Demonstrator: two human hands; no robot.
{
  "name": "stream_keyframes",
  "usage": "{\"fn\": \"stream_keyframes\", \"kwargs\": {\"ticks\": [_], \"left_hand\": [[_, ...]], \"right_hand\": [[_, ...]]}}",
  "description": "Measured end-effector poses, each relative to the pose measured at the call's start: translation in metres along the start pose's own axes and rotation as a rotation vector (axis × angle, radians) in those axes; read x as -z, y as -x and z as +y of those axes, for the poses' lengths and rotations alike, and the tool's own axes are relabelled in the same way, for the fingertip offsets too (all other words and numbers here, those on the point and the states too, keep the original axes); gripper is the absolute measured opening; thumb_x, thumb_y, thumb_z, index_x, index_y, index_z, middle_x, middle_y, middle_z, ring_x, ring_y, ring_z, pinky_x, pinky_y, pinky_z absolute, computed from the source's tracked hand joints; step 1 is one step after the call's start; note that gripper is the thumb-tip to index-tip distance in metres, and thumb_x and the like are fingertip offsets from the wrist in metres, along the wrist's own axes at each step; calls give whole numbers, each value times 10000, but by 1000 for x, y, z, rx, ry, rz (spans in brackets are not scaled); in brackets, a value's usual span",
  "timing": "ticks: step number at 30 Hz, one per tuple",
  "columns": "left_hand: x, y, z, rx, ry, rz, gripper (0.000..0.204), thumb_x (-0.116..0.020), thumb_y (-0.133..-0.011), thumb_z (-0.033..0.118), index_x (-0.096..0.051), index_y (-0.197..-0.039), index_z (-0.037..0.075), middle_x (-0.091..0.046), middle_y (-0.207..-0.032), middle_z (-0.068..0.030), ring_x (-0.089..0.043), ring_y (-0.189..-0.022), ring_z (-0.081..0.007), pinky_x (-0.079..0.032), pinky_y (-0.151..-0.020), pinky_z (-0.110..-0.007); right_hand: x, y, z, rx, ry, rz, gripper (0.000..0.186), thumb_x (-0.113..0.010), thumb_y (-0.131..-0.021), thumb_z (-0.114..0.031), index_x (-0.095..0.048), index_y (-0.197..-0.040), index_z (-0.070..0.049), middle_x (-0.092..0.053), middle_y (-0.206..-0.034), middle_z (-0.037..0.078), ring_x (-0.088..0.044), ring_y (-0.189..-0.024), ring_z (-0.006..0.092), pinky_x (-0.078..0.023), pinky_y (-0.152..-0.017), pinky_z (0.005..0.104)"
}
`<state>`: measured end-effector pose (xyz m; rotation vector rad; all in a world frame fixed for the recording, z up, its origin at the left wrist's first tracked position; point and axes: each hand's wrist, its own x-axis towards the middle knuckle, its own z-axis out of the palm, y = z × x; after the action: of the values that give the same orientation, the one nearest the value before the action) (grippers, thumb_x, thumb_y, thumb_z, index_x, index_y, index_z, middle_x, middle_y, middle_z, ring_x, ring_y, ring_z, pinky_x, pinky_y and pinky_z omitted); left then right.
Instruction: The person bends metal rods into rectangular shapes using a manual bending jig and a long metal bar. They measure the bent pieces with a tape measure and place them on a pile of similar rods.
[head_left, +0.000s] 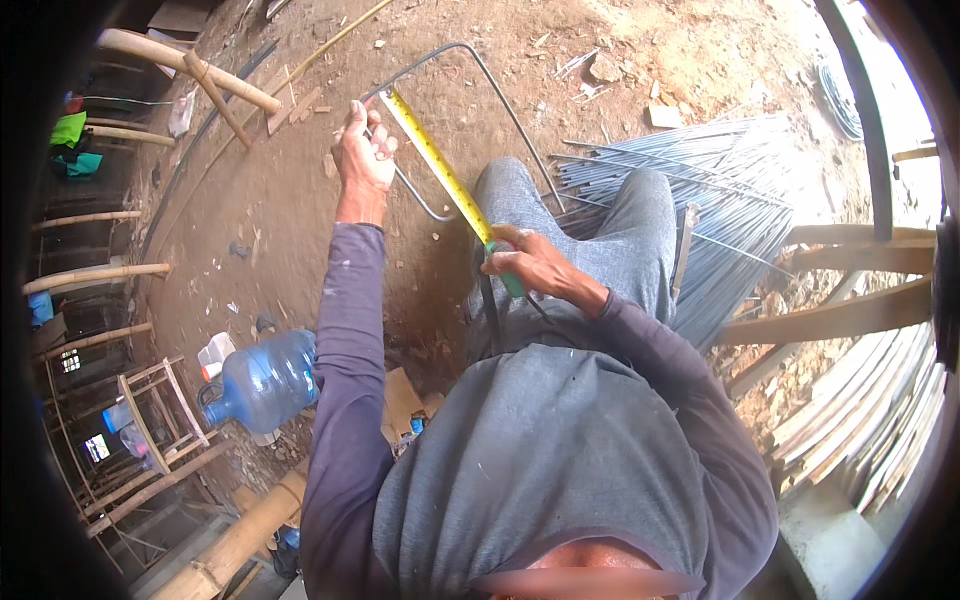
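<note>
A yellow tape measure blade (436, 160) runs out straight between my two hands. My right hand (545, 268) is closed around the green tape measure case (510, 281), in front of my lap. At the other end of the blade, my left hand (366, 158) is closed on a thin steel rod (487, 72) bent into a frame with rounded corners. The blade's tip lies by the fingers of that hand, against or close to the rod; contact is hard to tell. One end of the rod reaches down beside my knee.
Many loose steel rods (700, 190) lie piled to the right of my legs. Further right are wooden beams (850, 310) and stacked strips (865, 410). A blue water jug (265, 378) lies on its side at the left, near bamboo poles (190, 68). Bare dirt ground (250, 200) stretches ahead.
</note>
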<state>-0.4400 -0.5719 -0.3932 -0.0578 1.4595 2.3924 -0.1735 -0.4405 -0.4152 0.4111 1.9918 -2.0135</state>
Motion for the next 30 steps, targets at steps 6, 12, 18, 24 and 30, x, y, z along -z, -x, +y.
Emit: {"fn": "stream_keyframes", "kwargs": {"ticks": [6, 12, 18, 24, 30], "left_hand": [[2, -2, 12, -53, 12, -32, 284, -609, -1021, 286, -594, -1125, 23, -516, -819, -5, -380, -511, -58, -293, -402, -220], [-4, -10, 13, -41, 6, 35, 269, -605, -1025, 277, -590, -1103, 20, -492, -814, -5, -383, -525, -68, -295, -402, -227], [-1, -9, 9, -56, 31, 39, 244, -603, -1025, 282, -559, -1003, 43, -489, -807, -7, -385, -517, -69, -291, -397, -227], [5, -12, 5, -36, 35, 59, 227, -598, -1027, 279, -538, -971, 68, -482, -796, 3, -379, -502, -71, -287, -400, -228], [9, -17, 2, -36, 27, 52, 239, -605, -1024, 287, -530, -936, 77, -479, -781, 2, -371, -490, -72, -289, -403, -238]], "right_hand": [[-7, -10, -1, -15, 124, 1, 676, -670, -797, -334, -570, -1324, 77, -677, -1133, 305, -659, -1087, 387, -500, -935, 428], [-9, -24, 1, 131, 203, 84, 714, -678, -770, -373, -577, -1322, 68, -662, -1148, 303, -652, -1062, 388, -508, -906, 437], [-14, -31, 6, 90, 279, 134, 743, -703, -737, -424, -600, -1317, 30, -677, -1100, 273, -667, -1010, 370, -514, -872, 427], [-16, -33, 7, 114, 311, 150, 730, -698, -765, -409, -579, -1327, 42, -668, -1127, 284, -656, -1062, 404, -514, -904, 449], [-15, -34, 10, 89, 342, 113, 730, -667, -801, -389, -534, -1367, 52, -652, -1180, 305, -641, -1114, 435, -514, -946, 472]]}}
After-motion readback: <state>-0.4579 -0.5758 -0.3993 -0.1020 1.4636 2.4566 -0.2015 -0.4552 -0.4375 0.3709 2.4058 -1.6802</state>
